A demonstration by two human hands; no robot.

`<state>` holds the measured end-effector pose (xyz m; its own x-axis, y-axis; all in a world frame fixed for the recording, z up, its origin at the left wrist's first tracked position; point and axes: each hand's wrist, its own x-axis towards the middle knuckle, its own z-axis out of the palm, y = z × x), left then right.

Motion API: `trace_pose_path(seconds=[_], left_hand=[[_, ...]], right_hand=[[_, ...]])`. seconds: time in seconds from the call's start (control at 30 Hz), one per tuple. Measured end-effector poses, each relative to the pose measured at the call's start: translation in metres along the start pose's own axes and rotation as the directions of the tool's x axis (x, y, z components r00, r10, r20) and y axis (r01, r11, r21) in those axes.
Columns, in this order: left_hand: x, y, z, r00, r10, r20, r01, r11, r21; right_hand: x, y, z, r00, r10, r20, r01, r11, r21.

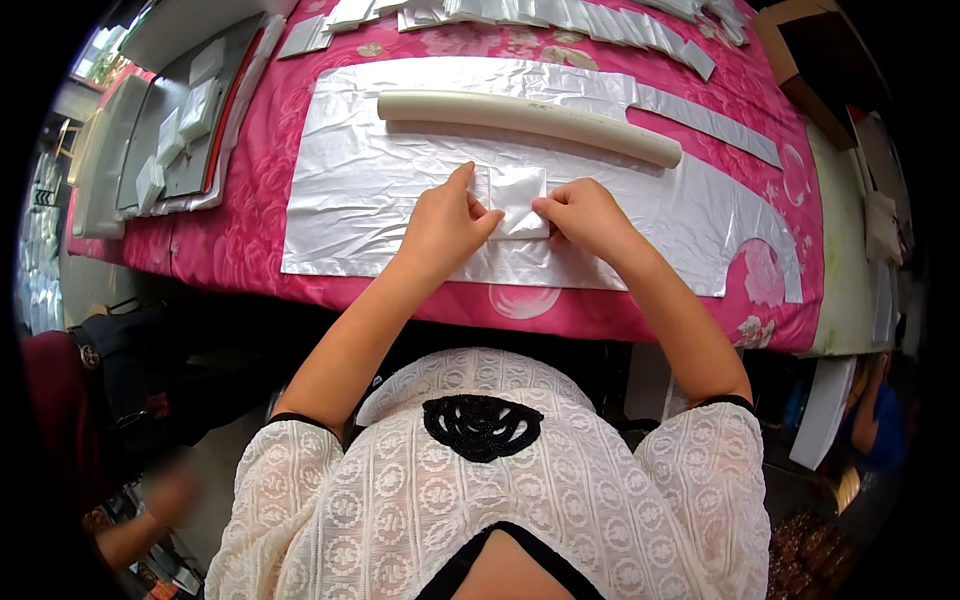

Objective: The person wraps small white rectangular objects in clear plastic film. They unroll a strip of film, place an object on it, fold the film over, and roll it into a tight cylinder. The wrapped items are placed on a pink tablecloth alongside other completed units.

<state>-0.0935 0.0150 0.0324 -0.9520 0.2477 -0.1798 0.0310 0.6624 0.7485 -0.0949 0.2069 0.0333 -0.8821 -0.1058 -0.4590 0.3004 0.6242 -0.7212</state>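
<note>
A small folded square of white plastic (517,204) lies flat in front of me, on a large flattened white plastic bag with handle loops (350,170). My left hand (448,218) is at the square's left edge, thumb touching or very near it. Its index finger points away from the thumb, so that hand is open. At the right edge, the thumb and fingers of my right hand (588,215) are closed in a pinch on the square. A long cream-coloured pipe (530,112) rests across the bag, just beyond both hands.
Pink floral cloth (245,225) covers the table. Rows of folded white plastic packets (560,15) run along the far side. To the left, a grey tray (210,150) bears more packets. A cardboard box (825,60) stands far right. Another person's hand (172,497) is at lower left.
</note>
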Motion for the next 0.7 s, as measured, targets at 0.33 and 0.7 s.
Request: trace_pose_path(seconds=[0.33,0.7], left_hand=[[-0.002,-0.007,0.05,0.84,0.542,0.016,-0.465,0.705,0.536],[-0.004,-0.013,0.054,0.864,0.503,0.009,-0.446,0.758,0.477]], right_hand=[[0.011,0.004,-0.002,0.997,0.039,0.068,-0.045,0.995,0.09],[-0.027,-0.016,-0.008,0.984,-0.123,-0.128,0.045,0.873,-0.486]])
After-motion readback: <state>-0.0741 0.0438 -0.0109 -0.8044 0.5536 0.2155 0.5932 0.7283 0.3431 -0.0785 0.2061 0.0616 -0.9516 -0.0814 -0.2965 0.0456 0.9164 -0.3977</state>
